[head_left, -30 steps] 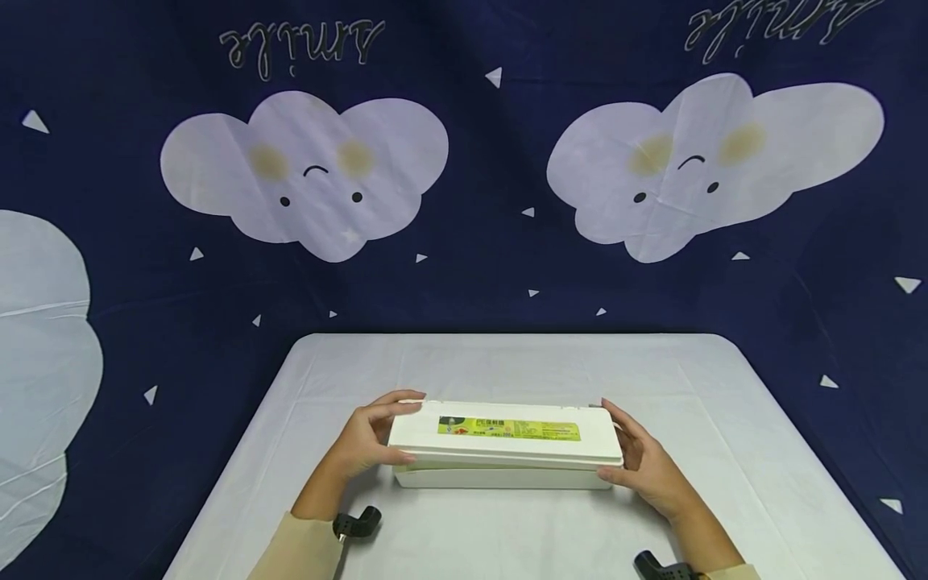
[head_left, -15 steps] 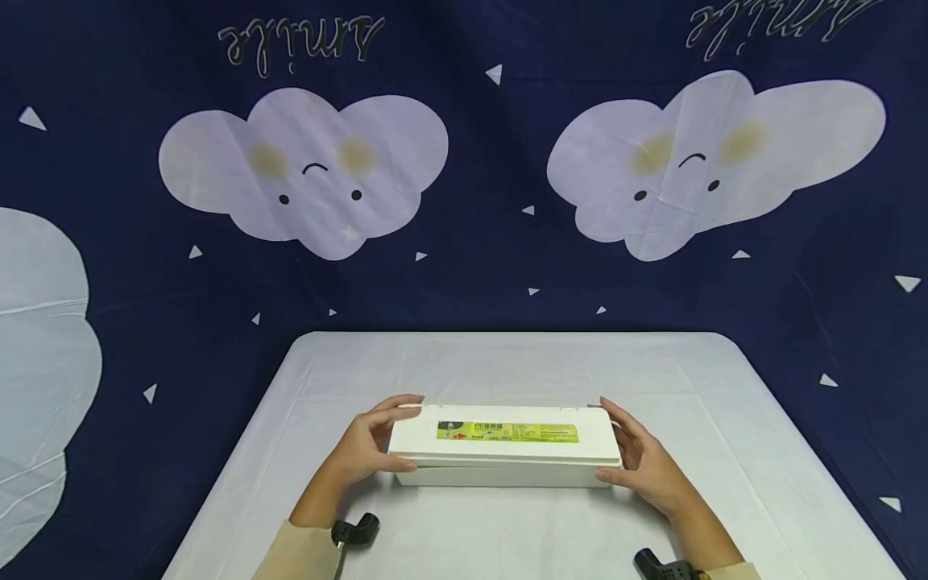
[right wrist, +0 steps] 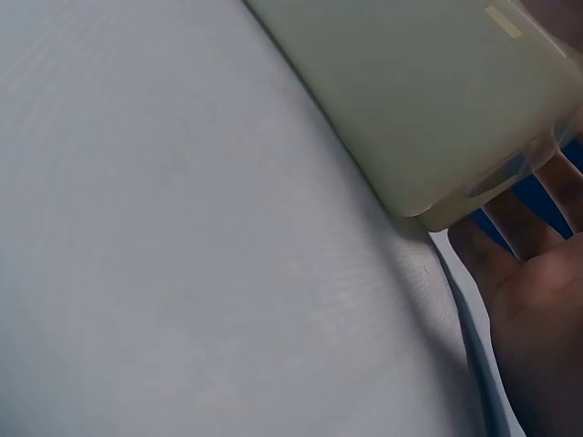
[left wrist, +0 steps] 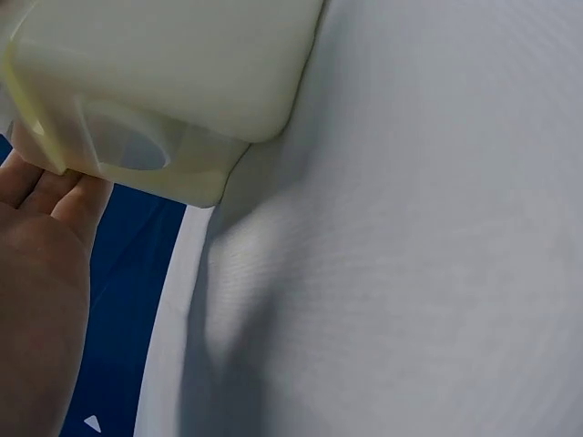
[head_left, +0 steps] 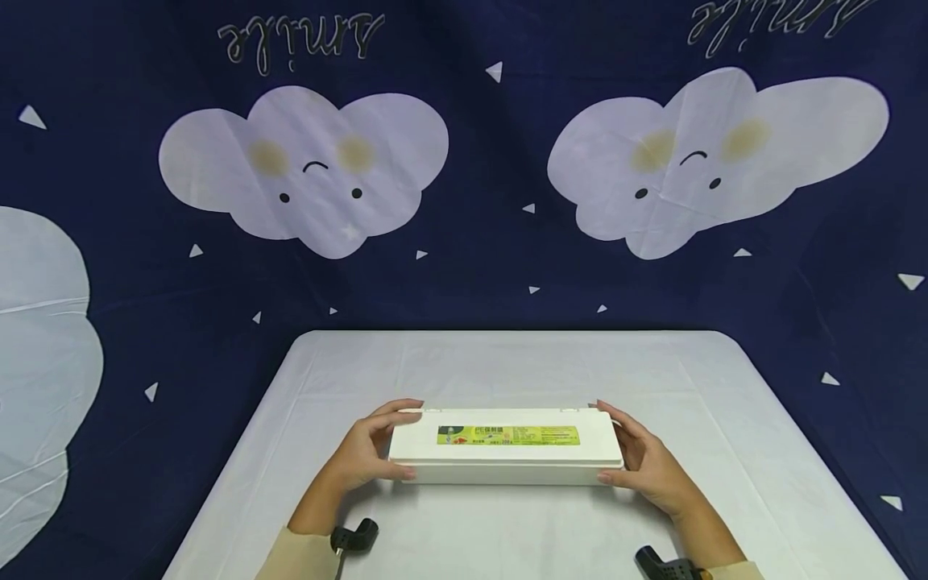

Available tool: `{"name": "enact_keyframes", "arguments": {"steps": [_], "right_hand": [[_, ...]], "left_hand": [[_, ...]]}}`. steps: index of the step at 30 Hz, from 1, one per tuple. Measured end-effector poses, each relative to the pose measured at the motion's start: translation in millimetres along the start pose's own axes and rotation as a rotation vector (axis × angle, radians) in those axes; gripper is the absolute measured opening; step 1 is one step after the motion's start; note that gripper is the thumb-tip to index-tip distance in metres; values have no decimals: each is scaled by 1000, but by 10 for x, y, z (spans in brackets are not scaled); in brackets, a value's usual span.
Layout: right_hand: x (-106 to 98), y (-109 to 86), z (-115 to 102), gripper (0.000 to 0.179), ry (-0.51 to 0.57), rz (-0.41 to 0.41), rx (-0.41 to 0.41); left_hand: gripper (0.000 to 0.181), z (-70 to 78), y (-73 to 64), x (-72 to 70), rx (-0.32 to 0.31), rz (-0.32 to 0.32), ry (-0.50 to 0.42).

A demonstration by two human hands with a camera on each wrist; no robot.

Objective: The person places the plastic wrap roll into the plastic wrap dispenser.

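Observation:
A long white cling film box (head_left: 507, 474) lies on the white-covered table, its lid (head_left: 500, 453) down flat over the base. The lid bears a yellow-green label with printed characters. At the box's left end, my left hand (head_left: 368, 445) grips it, thumb at the front edge and fingers reaching to the back corner. My right hand (head_left: 648, 456) holds the right end the same way. From the left wrist, the box's end wall (left wrist: 137, 146) shows a round see-through part beside the fingers. In the right wrist view the right fingers (right wrist: 510, 228) spread along the other end.
White cloth covers the table (head_left: 507, 366), which has rounded far corners. Behind it hangs a dark blue curtain (head_left: 493, 161) with white clouds and small triangles. Black wrist cameras (head_left: 355, 536) sit on both forearms.
The lid has come down at the front onto the base, and the gap between lid and base has closed. Both hands stay at the box's ends, moving slightly down with the lid.

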State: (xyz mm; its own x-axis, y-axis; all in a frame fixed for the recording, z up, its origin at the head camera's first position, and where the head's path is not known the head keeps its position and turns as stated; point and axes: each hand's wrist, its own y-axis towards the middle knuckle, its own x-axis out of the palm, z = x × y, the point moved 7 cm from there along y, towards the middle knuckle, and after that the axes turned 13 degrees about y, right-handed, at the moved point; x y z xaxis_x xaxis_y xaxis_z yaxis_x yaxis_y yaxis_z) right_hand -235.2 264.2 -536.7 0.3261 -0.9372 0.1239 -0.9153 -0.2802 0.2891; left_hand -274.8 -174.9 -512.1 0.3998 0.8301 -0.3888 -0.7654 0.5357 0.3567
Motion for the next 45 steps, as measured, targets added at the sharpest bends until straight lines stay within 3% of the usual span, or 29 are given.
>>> {"name": "enact_keyframes", "arguments": {"steps": [13, 19, 29, 42, 45], "right_hand": [[0, -7, -6, 111, -27, 3, 10], [16, -8, -26, 110, -26, -23, -25], [-13, 11, -10, 112, -31, -16, 4], [-17, 14, 27, 110, -53, 5, 37], [-26, 6, 43, 98, -49, 0, 45]], "left_hand": [[88, 14, 3, -9, -10, -10, 43], [88, 43, 7, -16, -10, 1, 81], [89, 84, 24, -12, 0, -6, 115], [90, -10, -14, 16, -95, -12, 179], [94, -31, -24, 24, -113, -7, 196]]}}
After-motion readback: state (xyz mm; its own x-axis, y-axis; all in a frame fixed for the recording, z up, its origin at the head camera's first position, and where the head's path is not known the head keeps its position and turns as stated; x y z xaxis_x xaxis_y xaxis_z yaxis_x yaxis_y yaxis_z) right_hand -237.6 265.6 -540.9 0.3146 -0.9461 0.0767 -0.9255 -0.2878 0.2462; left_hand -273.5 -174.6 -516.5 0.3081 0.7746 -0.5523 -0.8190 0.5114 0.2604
